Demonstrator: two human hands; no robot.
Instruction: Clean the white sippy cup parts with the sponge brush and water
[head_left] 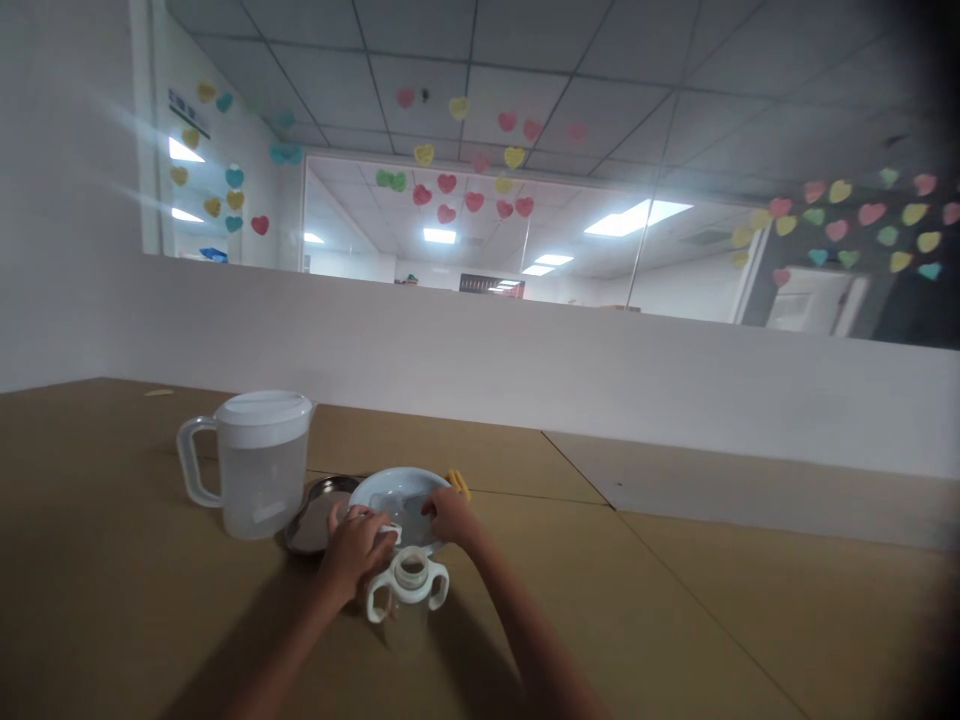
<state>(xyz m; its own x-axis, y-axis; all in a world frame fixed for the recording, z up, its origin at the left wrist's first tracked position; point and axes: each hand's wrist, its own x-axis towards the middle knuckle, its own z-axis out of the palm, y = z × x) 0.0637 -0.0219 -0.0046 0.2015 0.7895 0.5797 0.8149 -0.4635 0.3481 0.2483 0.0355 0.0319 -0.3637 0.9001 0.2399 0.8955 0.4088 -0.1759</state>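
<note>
A pale blue bowl (397, 488) sits on the brown table (675, 620) ahead of me. My left hand (354, 552) curls over its near left rim, fingers closed on a small white piece I cannot name. My right hand (450, 515) grips the bowl's right rim with bent fingers. Just in front of the bowl, between my wrists, stands a clear baby bottle with a white two-handled collar (409, 585), open at the top.
A translucent lidded water jug (255, 465) stands to the left. A metal dish (315, 515) lies between jug and bowl. Something yellow (459, 483) peeks out behind the bowl. A white partition wall (525, 360) runs along the table's far edge.
</note>
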